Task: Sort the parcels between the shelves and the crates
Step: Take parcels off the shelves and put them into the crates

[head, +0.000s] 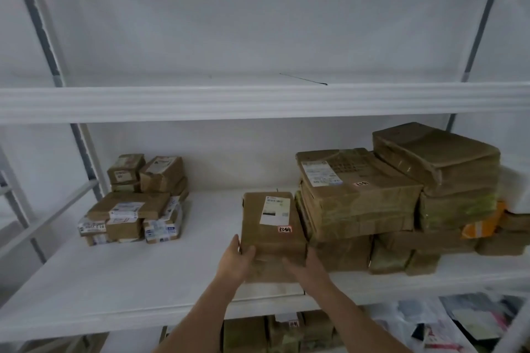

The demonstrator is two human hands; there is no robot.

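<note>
Parcel (272,226) is seen flat on the middle shelf (143,275), with its long side pointed away from the person, toward the back wall. Its near end is held by both hands. The left hand (236,259) is curled round the near left corner. The right hand (308,266) is laid on the near right side, fingers bent over the top. Both hands are equally near. A big stack (358,195) is touched by the parcel's right side, so a push or pull must be kept straight. A small pile (134,209) is well apart on the left. White shelves are seen above, and more parcels below.
</note>
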